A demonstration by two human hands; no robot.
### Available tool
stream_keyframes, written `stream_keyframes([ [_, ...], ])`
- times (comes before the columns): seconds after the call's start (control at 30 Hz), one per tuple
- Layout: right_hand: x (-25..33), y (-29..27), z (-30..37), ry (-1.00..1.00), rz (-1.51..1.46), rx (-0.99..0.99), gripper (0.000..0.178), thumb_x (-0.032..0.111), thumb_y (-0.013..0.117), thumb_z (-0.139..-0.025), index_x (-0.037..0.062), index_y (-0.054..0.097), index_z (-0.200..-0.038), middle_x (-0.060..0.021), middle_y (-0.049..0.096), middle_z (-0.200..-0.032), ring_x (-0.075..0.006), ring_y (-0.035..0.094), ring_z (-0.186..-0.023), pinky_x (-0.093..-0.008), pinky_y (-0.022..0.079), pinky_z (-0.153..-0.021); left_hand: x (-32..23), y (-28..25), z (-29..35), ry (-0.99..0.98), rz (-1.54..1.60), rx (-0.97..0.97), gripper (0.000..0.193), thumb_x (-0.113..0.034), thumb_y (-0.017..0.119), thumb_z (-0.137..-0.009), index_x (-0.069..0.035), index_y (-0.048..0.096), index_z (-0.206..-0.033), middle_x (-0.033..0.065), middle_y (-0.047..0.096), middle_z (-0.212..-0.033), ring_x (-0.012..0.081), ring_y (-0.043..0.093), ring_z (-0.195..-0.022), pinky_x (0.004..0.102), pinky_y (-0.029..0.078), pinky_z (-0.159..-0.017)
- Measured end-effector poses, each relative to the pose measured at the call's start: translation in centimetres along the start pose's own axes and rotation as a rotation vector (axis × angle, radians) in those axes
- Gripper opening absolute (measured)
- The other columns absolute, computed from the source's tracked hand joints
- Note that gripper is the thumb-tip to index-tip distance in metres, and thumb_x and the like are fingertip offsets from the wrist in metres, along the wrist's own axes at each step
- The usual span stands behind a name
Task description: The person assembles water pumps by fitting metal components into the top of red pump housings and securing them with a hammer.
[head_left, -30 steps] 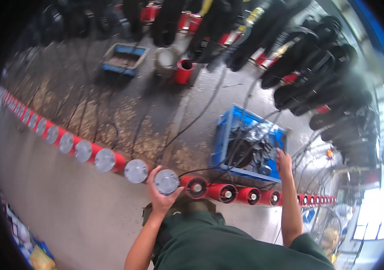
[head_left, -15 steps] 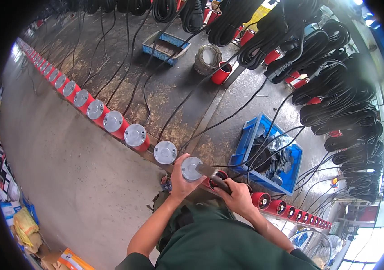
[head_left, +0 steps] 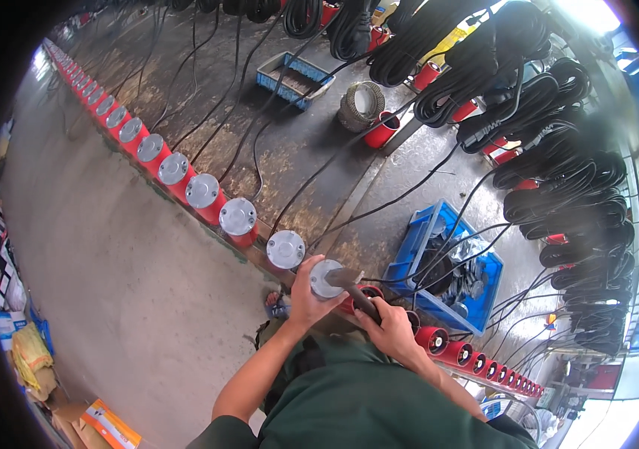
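A round silver metal cap (head_left: 321, 280) sits on a cylinder in the row before me. My left hand (head_left: 305, 298) is closed around the side of this capped cylinder, thumb and fingers at its rim. In my right hand (head_left: 392, 327) is a hammer, gripped by its dark handle (head_left: 365, 303). Its head (head_left: 345, 278) is over the cap's right part; whether they touch I cannot tell. Just left stands another capped cylinder (head_left: 285, 249). To the right, red cylinders (head_left: 433, 340) stand uncapped, their inner parts showing; the nearest is partly hidden by the hammer and right hand.
Capped red cylinders (head_left: 238, 217) line the bench edge leftward. A blue crate (head_left: 403, 258) of metal caps stands beyond my right hand. Black cables (head_left: 394, 196) cross the metal bench (head_left: 319, 161) from hanging coils (head_left: 559, 165). Farther back are a blue tray (head_left: 273, 84) and a ring-shaped metal part (head_left: 349, 112).
The whole view has shifted a little. The hammer head is tilted differently over the cap. My left hand keeps its hold on the capped cylinder.
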State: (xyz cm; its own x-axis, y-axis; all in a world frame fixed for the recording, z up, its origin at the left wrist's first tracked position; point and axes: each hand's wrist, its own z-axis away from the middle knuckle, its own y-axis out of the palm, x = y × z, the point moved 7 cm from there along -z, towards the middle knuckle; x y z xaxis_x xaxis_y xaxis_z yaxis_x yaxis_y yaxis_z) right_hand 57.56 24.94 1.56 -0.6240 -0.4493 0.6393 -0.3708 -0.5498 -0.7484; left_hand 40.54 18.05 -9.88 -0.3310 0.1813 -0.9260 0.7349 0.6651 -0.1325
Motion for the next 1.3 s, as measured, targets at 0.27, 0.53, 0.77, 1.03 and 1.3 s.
stream_keyframes([
  [0.27, -0.3, 0.7, 0.0, -0.023, 0.034, 0.016, 0.027, 0.029, 0.074, -0.102, 0.0040, 0.064, -0.101, -0.0232, 0.068, -0.075, -0.0476, 0.068, -0.070, -0.0571, 0.051, -0.063, -0.3, -0.2, -0.1, -0.013, 0.043, 0.002, 0.097, -0.014, 0.101, -0.068, -0.003, 0.050, -0.150, 0.0175, 0.061, -0.139, 0.0343, 0.064, -0.126, 0.0440, 0.051, -0.110],
  [0.53, -0.2, 0.8, 0.2, -0.018, 0.008, 0.029, 0.025, 0.025, 0.074, -0.102, 0.0035, 0.061, -0.100, -0.0237, 0.066, -0.072, -0.0484, 0.067, -0.069, -0.0571, 0.049, -0.062, -0.4, -0.1, 0.0, -0.018, 0.026, -0.004, 0.095, -0.017, 0.102, -0.069, -0.003, 0.052, -0.149, 0.0194, 0.061, -0.141, 0.0387, 0.062, -0.129, 0.0455, 0.051, -0.110],
  [0.77, -0.5, 0.3, 0.5, 0.011, -0.051, 0.056, 0.026, 0.025, 0.074, -0.103, 0.0027, 0.061, -0.101, -0.0233, 0.065, -0.071, -0.0471, 0.066, -0.066, -0.0531, 0.048, -0.059, -0.2, -0.1, -0.1, 0.008, -0.008, -0.022, 0.096, -0.016, 0.103, -0.069, -0.004, 0.052, -0.149, 0.0174, 0.061, -0.140, 0.0345, 0.064, -0.125, 0.0438, 0.052, -0.109],
  [1.03, -0.1, -0.4, -0.1, 0.053, -0.035, 0.093, 0.024, 0.028, 0.073, -0.102, 0.0044, 0.068, -0.104, -0.0230, 0.068, -0.074, -0.0464, 0.069, -0.068, -0.0532, 0.051, -0.061, 0.2, -0.1, 0.0, -0.033, 0.004, -0.024, 0.095, -0.021, 0.103, -0.069, -0.003, 0.054, -0.148, 0.0176, 0.063, -0.141, 0.0362, 0.066, -0.127, 0.0443, 0.053, -0.109],
  [1.3, 1.3, 0.5, -1.6, 0.027, -0.019, 0.055, 0.027, 0.028, 0.072, -0.103, 0.0024, 0.068, -0.106, -0.0238, 0.068, -0.075, -0.0468, 0.069, -0.069, -0.0520, 0.051, -0.062, 0.3, -0.5, 0.1, 0.060, -0.098, -0.062, 0.105, -0.035, 0.107, -0.064, -0.003, 0.055, -0.149, 0.0173, 0.068, -0.140, 0.0371, 0.068, -0.127, 0.0465, 0.055, -0.110],
])
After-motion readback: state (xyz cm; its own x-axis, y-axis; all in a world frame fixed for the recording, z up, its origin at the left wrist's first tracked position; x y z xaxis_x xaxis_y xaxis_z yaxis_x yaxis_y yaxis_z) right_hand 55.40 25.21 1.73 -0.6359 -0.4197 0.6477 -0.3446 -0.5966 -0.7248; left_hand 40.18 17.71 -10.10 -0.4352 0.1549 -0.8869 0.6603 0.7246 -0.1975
